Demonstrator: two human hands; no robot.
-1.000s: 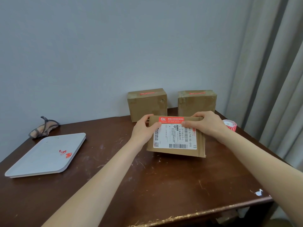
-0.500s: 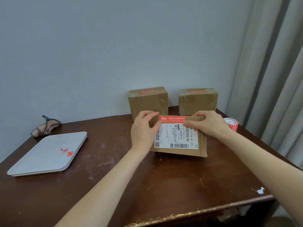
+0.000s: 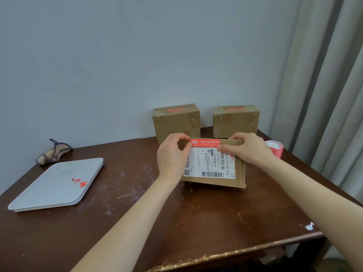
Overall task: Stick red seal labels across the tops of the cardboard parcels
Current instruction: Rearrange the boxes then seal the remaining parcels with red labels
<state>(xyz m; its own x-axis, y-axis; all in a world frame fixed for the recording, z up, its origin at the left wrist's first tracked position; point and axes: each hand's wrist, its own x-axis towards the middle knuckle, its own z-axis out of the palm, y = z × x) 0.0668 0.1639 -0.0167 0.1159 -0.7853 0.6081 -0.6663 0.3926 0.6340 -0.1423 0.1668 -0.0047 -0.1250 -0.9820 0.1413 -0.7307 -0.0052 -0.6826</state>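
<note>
Head view: label [image 3: 205,142] between left fingers [image 3: 184,149] and right fingers [image 3: 224,148].

Plain room, worn wooden table [image 3: 137,222], grey curtain [image 3: 324,85]

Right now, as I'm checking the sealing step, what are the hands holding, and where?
The parcel, by its far top edge: the left hand grips the left corner, the right hand the right, thumbs pressing the ends of the red label.
</note>
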